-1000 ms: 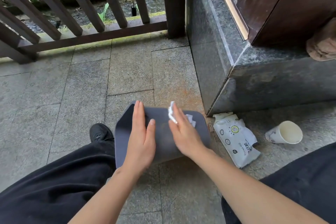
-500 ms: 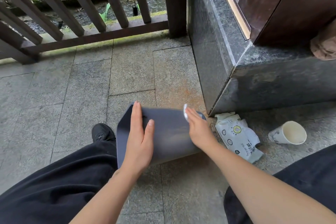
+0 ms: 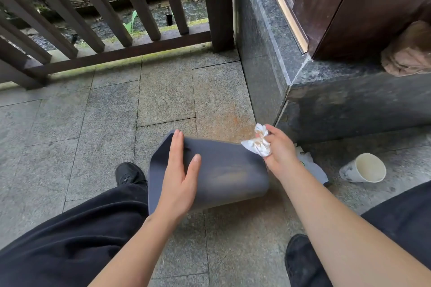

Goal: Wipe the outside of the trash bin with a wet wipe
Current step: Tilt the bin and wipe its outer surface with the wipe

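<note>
While left hand (image 3: 178, 184) steadies bin (image 3: 231, 175) — right hand (image 3: 281, 150) pinches wipe (image 3: 257, 143).

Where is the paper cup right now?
The paper cup lies tipped on its side on the stone floor at the right of the head view, below the dark granite step, beyond the right hand.

The wipes packet (image 3: 312, 165) beside the trash bin (image 3: 224, 175) is largely hidden behind the right hand (image 3: 281, 149); its print cannot be read. The bin's opening and base are not shown from this angle. A tan bundle (image 3: 408, 53), well beyond the bin on the stone ledge (image 3: 338, 72), is cut by the right edge and not identifiable. The paper cup's (image 3: 363, 168) markings are too blurred to tell.
</note>
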{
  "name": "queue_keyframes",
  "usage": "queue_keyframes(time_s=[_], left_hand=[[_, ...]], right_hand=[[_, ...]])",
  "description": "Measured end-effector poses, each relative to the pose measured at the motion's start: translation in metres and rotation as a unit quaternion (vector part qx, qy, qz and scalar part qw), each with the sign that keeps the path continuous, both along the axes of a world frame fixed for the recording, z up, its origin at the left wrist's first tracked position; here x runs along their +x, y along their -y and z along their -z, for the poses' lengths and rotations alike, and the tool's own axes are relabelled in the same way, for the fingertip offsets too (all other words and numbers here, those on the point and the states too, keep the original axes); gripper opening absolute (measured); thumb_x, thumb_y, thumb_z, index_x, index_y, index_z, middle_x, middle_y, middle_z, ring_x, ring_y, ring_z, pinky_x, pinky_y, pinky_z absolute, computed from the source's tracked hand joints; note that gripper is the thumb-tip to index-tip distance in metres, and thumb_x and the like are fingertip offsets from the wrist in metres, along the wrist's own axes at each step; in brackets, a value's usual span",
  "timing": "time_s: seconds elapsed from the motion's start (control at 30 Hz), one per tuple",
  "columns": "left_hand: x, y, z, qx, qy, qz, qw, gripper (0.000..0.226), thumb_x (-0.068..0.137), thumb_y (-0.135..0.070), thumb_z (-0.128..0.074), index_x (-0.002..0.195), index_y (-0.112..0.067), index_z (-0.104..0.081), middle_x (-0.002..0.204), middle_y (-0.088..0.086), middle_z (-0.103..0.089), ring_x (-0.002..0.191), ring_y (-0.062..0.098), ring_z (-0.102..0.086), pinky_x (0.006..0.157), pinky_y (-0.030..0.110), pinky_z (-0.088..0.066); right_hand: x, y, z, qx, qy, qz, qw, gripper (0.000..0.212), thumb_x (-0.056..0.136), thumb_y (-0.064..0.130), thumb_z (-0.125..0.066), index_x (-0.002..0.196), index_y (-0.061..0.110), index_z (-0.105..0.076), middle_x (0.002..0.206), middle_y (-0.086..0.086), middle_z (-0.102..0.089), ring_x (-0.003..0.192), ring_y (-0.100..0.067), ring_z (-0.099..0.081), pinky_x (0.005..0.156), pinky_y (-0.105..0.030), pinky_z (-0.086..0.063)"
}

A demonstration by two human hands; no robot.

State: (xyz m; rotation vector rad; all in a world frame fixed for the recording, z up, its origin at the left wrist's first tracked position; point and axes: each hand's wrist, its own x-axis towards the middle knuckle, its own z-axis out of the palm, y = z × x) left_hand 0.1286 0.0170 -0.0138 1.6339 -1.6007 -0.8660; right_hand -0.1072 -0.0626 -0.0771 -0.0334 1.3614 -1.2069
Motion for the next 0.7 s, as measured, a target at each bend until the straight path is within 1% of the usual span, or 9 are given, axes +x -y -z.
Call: queue_keyframes(time_s=[0.07, 0.13, 0.23, 0.4, 0.47, 0.53, 0.57, 0.63, 0.7], left_hand=[[-0.003, 0.001, -0.001, 0.001, -0.006, -0.011, 1.0, 0.067, 0.099, -0.037, -0.043, 0.157, -0.018, -0.017, 0.162, -0.015, -0.013, 0.144, -0.008, -0.008, 0.109, 0.005, -0.007], [-0.005, 0.001, -0.002, 0.008, -0.016, -0.013, 1.0, 0.066, 0.1, -0.037, -0.044, 0.157, -0.019, -0.017, 0.162, -0.015, -0.013, 0.144, -0.01, -0.007, 0.109, 0.005, -0.006], [-0.006, 0.0, -0.002, 0.018, -0.028, -0.009, 0.999, 0.063, 0.103, -0.029, -0.047, 0.157, -0.02, -0.015, 0.162, -0.016, -0.012, 0.143, -0.01, -0.007, 0.111, 0.007, -0.007], [-0.006, 0.0, -0.001, 0.024, -0.031, -0.015, 0.999, 0.063, 0.103, -0.033, -0.046, 0.157, -0.022, -0.017, 0.161, -0.019, -0.012, 0.142, -0.013, -0.007, 0.11, 0.005, -0.007], [-0.006, -0.001, 0.001, 0.023, -0.029, -0.016, 0.999, 0.063, 0.103, -0.037, -0.045, 0.157, -0.024, -0.016, 0.161, -0.02, -0.01, 0.142, -0.012, -0.006, 0.113, 0.009, -0.007], [-0.005, -0.003, 0.002, 0.022, -0.032, -0.013, 0.999, 0.065, 0.101, -0.047, -0.042, 0.157, -0.028, -0.016, 0.16, -0.026, -0.007, 0.143, -0.011, -0.004, 0.117, 0.016, -0.008], [-0.003, -0.003, 0.003, 0.021, -0.029, -0.009, 0.999, 0.066, 0.099, -0.052, -0.04, 0.157, -0.031, -0.016, 0.16, -0.028, -0.006, 0.144, -0.01, -0.003, 0.117, 0.019, -0.008], [0.001, -0.002, 0.005, 0.016, -0.013, 0.008, 1.0, 0.068, 0.097, -0.059, -0.038, 0.157, -0.035, -0.014, 0.16, -0.029, -0.002, 0.145, -0.007, 0.002, 0.116, 0.026, -0.006], [0.004, 0.0, 0.007, 0.018, -0.009, 0.029, 0.999, 0.069, 0.098, -0.058, -0.036, 0.157, -0.034, -0.01, 0.16, -0.029, 0.001, 0.146, -0.004, 0.005, 0.117, 0.031, -0.005]], right_hand=[[-0.002, -0.001, -0.026, -0.027, 0.154, 0.002, 0.988, 0.029, 0.094, 0.001, -0.047, 0.12, 0.008, -0.059, 0.116, -0.021, -0.065, 0.091, -0.03, -0.068, 0.071, -0.038, -0.058], [-0.005, -0.009, -0.046, -0.067, 0.234, -0.02, 0.97, 0.037, 0.088, 0.007, -0.051, 0.125, 0.006, -0.057, 0.117, -0.022, -0.067, 0.101, -0.034, -0.069, 0.088, -0.044, -0.056], [-0.012, -0.025, -0.062, -0.112, 0.271, -0.064, 0.954, 0.054, 0.081, 0.01, -0.049, 0.134, 0.005, -0.052, 0.132, -0.023, -0.059, 0.125, -0.038, -0.055, 0.109, -0.051, -0.036], [-0.012, -0.05, -0.07, -0.103, 0.319, -0.107, 0.936, 0.055, 0.091, 0.038, -0.052, 0.133, 0.003, -0.055, 0.136, -0.022, -0.056, 0.13, -0.039, -0.05, 0.112, -0.051, -0.031], [-0.001, -0.055, -0.073, -0.091, 0.242, -0.132, 0.957, 0.043, 0.089, 0.029, -0.057, 0.123, 0.002, -0.064, 0.128, -0.018, -0.061, 0.116, -0.034, -0.06, 0.104, -0.043, -0.043], [0.014, -0.059, -0.073, -0.089, 0.069, -0.151, 0.982, 0.033, 0.09, 0.005, -0.051, 0.117, 0.007, -0.068, 0.121, -0.013, -0.063, 0.101, -0.027, -0.064, 0.09, -0.037, -0.049], [0.023, -0.06, -0.073, -0.102, -0.022, -0.154, 0.983, 0.041, 0.09, -0.003, -0.044, 0.119, 0.012, -0.068, 0.119, -0.009, -0.065, 0.1, -0.025, -0.063, 0.088, -0.035, -0.048], [0.041, -0.063, -0.08, -0.159, -0.13, -0.174, 0.963, 0.048, 0.091, -0.005, -0.043, 0.122, 0.023, -0.066, 0.106, 0.006, -0.069, 0.096, -0.013, -0.064, 0.084, -0.027, -0.049], [0.06, -0.065, -0.089, -0.208, -0.191, -0.206, 0.937, 0.046, 0.091, -0.003, -0.049, 0.126, 0.023, -0.064, 0.109, 0.018, -0.067, 0.101, 0.003, -0.063, 0.089, -0.013, -0.048]])
